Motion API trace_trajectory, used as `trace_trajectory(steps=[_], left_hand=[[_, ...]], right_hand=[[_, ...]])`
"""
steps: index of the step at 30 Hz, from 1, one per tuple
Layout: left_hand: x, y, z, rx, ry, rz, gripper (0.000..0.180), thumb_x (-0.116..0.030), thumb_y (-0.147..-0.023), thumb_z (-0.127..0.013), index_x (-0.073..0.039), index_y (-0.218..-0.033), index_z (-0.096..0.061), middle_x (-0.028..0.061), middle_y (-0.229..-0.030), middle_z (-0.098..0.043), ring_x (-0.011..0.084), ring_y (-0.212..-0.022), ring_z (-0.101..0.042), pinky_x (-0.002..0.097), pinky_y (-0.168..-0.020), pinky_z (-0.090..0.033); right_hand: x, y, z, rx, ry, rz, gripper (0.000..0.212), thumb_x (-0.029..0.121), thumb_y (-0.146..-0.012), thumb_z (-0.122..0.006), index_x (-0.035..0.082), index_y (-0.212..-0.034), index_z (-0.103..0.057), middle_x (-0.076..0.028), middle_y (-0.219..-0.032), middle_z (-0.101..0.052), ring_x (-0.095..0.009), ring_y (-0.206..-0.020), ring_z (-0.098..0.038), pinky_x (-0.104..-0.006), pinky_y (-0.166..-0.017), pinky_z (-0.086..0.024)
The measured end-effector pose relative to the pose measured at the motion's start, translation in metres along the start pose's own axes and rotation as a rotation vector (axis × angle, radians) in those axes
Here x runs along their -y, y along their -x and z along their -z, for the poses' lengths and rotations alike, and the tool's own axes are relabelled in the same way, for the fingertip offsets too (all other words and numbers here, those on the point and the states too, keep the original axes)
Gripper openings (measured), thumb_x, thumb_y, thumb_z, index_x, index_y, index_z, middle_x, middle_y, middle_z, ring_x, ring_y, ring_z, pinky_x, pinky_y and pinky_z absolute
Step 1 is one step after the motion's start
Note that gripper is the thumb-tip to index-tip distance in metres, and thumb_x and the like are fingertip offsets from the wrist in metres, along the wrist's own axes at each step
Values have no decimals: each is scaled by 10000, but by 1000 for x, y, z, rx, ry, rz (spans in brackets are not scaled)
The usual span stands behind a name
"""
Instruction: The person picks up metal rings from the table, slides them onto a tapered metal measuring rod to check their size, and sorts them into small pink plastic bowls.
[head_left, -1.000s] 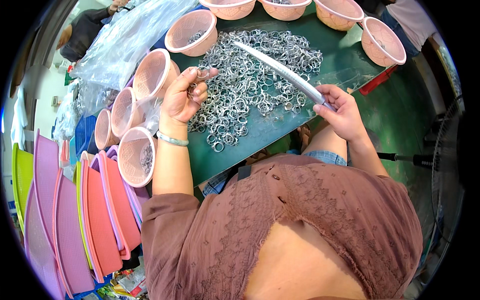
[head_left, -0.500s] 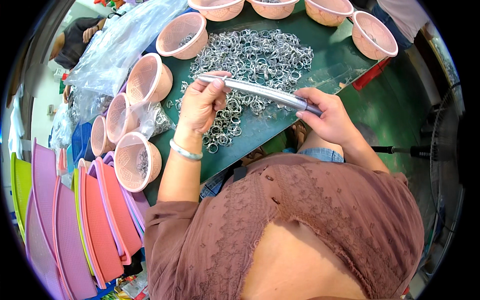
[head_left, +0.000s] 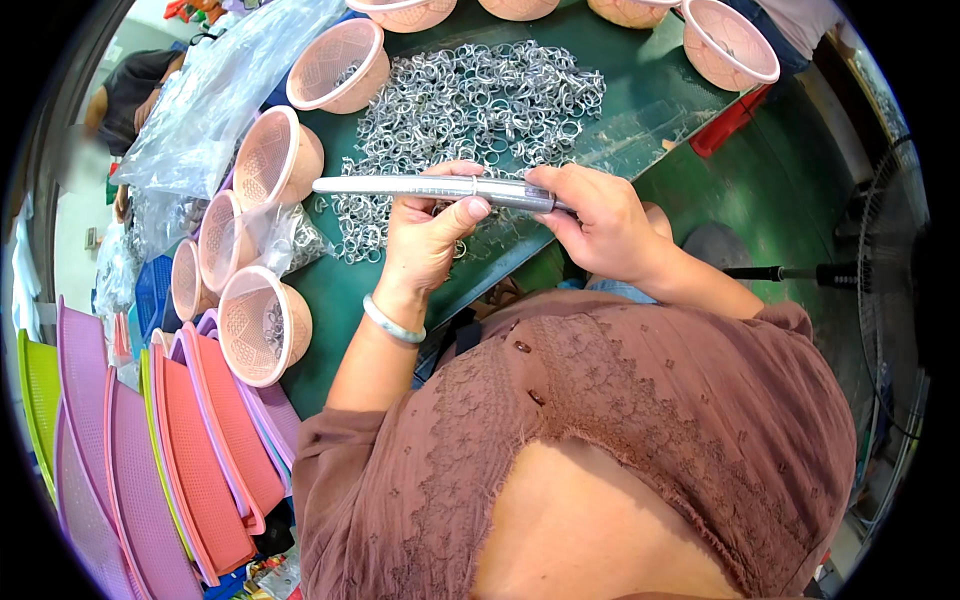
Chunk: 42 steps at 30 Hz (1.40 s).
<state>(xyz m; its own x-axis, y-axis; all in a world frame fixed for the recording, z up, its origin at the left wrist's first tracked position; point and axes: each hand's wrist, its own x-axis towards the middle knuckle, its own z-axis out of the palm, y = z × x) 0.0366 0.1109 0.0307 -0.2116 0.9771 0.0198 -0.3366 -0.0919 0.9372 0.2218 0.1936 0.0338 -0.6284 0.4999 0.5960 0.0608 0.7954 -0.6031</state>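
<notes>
A tapered metal ring mandrel (head_left: 380,186) lies level across the front of my chest, its thin end pointing left. My right hand (head_left: 600,222) is closed round its dark handle at the thick end. A thin silver ring (head_left: 476,186) encircles the mandrel partway along. My left hand (head_left: 430,235) has its thumb and fingers closed on that ring from below and behind, against the mandrel. Beyond both hands a wide heap of silver rings (head_left: 490,95) covers part of the green table (head_left: 640,120).
Pink plastic baskets curve round the heap; one near basket (head_left: 262,325) and one far right basket (head_left: 730,45) hold small metal pieces. A clear bag of rings (head_left: 305,240) lies by the left baskets. Stacked coloured trays (head_left: 200,450) stand at left, a fan (head_left: 880,280) at right. Another person (head_left: 135,95) is far left.
The mandrel has swung level and shifted left. My left hand has slid from near its thin end along it toward the handle, closer to my right hand.
</notes>
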Motion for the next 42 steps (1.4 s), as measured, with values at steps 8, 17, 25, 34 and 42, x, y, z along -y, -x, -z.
trace_trajectory(steps=[8, 17, 25, 34, 42], left_hand=[[2, 0, 5, 11, -2, -17, 369, -88, -730, -723, 6, -1050, -565, 30, -759, -568, 82, -573, -452, 209, -508, -357], [1, 10, 5, -60, 76, -115, 252, -15, -749, -684, -10, -979, -581, -9, -756, -559, 42, -620, -474, 159, -528, -357], [1, 22, 2, -107, 19, -125, 272, -88, -790, -668, 10, -1013, -547, 19, -775, -538, 75, -622, -469, 193, -537, -398], [-1, 18, -15, -154, 43, -127, 272, -113, -787, -676, 8, -996, -549, 21, -775, -546, 74, -594, -468, 194, -517, -391], [-4, 16, -24, -173, 21, -116, 266, -116, -778, -685, 22, -971, -564, 10, -726, -543, 70, -566, -458, 188, -509, -379]], right_hand=[[0, -2, -3, -24, 40, 32, 348, -12, -644, -636, 43, -978, -558, -106, -753, -565, -284, -655, -576, -349, -555, -460], [7, -5, -2, 103, -119, -49, 322, 23, -703, -642, 32, -1011, -548, -123, -838, -603, -287, -718, -602, -347, -608, -483], [7, -4, 4, 189, -117, 3, 348, 35, -703, -642, 21, -1034, -537, -134, -829, -594, -304, -729, -593, -370, -619, -476], [9, -6, 20, 219, 7, 71, 374, 7, -719, -638, -2, -1074, -518, -138, -809, -579, -290, -696, -594, -343, -602, -466], [8, -5, 29, 275, -52, 9, 357, 29, -735, -624, 25, -1077, -521, -147, -856, -590, -323, -735, -588, -372, -619, -469]])
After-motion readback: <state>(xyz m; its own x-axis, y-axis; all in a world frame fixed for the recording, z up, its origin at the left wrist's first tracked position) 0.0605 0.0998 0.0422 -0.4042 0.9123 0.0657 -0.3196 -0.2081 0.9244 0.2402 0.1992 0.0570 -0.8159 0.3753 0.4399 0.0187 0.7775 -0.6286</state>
